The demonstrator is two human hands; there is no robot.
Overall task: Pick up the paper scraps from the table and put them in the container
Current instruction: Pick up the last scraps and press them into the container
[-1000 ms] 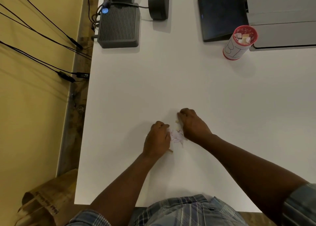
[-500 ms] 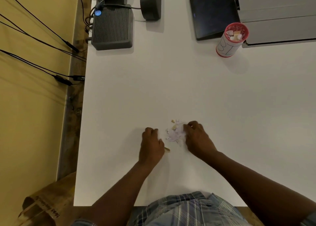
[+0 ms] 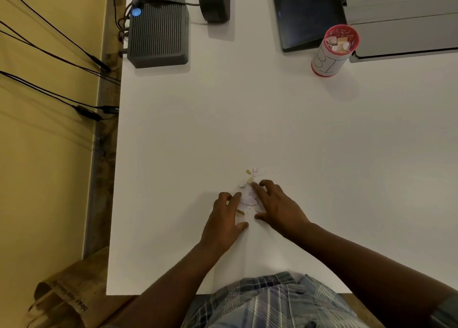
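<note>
A small pile of pale and tan paper scraps [image 3: 247, 198] lies on the white table [image 3: 272, 119], near its front edge, with a few loose bits [image 3: 252, 173] just beyond it. My left hand [image 3: 226, 220] rests flat on the table, and its fingertips touch the pile's left side. My right hand [image 3: 278, 208] has spread, slightly bent fingers touching the pile's right side. Neither hand holds a scrap that I can see. The container, a red-rimmed cup [image 3: 327, 62] with several scraps inside, stands upright at the far right.
A dark ribbed box [image 3: 158, 35] with a blue light and a dark stand [image 3: 214, 1] sit at the far left. A black tablet [image 3: 304, 15] and a grey device [image 3: 406, 17] flank the cup. Cables hang off the left edge. A brown paper bag [image 3: 64, 300] lies on the floor.
My hands were bunched over the pile, then drew slightly apart. Now both have spread their fingers and lie against its two sides.
</note>
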